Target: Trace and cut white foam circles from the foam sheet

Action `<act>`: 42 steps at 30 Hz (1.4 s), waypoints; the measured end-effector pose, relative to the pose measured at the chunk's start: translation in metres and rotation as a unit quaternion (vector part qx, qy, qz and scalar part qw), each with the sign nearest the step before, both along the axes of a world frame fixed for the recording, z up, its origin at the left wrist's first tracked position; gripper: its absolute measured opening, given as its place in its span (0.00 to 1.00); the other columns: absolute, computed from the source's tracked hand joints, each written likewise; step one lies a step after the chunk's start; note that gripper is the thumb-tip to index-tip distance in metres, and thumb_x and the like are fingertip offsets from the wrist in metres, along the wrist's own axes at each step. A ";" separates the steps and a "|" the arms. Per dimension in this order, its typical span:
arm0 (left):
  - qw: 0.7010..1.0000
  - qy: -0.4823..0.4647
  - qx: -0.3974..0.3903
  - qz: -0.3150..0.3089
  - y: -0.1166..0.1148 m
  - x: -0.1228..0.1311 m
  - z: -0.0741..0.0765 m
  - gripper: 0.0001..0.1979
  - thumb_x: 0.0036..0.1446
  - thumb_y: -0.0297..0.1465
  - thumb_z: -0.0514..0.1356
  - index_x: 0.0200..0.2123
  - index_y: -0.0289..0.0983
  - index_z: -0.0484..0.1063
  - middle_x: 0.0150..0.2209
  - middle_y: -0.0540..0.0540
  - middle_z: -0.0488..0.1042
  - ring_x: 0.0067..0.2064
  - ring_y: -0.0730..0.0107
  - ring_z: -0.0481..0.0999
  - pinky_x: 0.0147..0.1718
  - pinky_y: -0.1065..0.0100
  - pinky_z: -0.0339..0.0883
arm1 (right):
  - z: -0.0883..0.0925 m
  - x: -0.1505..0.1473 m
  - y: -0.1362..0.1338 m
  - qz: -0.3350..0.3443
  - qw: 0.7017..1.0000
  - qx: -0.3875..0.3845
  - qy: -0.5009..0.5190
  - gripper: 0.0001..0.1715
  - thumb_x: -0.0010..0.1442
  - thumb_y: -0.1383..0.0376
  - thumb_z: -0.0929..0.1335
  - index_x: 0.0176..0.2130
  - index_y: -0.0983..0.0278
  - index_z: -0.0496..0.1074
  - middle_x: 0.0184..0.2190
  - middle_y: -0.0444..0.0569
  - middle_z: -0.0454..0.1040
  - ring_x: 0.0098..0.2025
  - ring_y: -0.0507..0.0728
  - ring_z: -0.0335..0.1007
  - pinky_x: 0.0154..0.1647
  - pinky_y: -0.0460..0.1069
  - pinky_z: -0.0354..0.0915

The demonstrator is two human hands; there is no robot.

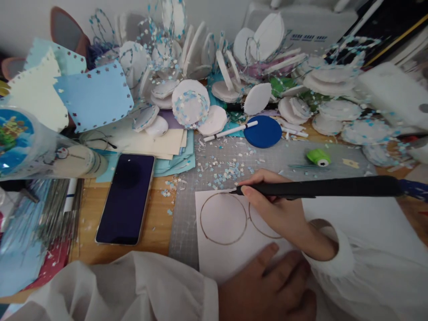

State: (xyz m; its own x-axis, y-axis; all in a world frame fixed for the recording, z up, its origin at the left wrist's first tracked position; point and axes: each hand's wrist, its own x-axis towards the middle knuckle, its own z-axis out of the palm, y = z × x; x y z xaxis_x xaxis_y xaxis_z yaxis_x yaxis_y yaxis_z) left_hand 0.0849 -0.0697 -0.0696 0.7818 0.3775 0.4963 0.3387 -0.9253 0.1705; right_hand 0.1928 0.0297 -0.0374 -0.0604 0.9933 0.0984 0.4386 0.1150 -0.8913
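Note:
A white sheet (217, 258) lies before me with two brown circle outlines on it, the right one partly hidden by my right hand (276, 205). That hand grips a long black pen-shaped tool (321, 187), with a thin, light-coloured tip reaching left to the top of the left circle. A dark blue cord or wrap shows at the tool's back end. My left hand (270, 285) rests on the lower part of the sheet, fingers stretched out and slightly apart, holding nothing. Beneath the sheet is a grey cutting mat (183, 214), scattered with small star-shaped confetti (230, 171).
A phone (127, 200) lies left of the mat. Behind are a blue disc (263, 131), a white stick (230, 131), a green figure (317, 157) and many white cut-out pieces (190, 103). At left are blue cards (95, 96) and a clear cup (43, 151).

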 end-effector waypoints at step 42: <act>1.000 0.015 0.021 -0.004 0.001 -0.003 0.002 0.14 0.65 0.33 0.52 0.51 0.42 0.71 0.53 0.46 0.74 0.54 0.60 0.73 0.53 0.54 0.64 | -0.004 0.048 -0.010 0.190 0.973 0.100 -0.084 0.12 0.59 0.69 0.66 0.44 0.58 0.68 0.35 0.45 0.77 0.34 0.53 0.75 0.33 0.46 0.70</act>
State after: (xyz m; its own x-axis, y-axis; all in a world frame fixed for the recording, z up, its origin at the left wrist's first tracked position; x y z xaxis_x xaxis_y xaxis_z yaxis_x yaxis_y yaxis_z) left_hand 0.0818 -0.0683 -0.0680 0.7995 0.3506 0.4878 0.3359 -0.9341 0.1209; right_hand 0.2411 0.0196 -0.0418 -0.4518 0.8579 0.2447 0.4685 0.4616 -0.7533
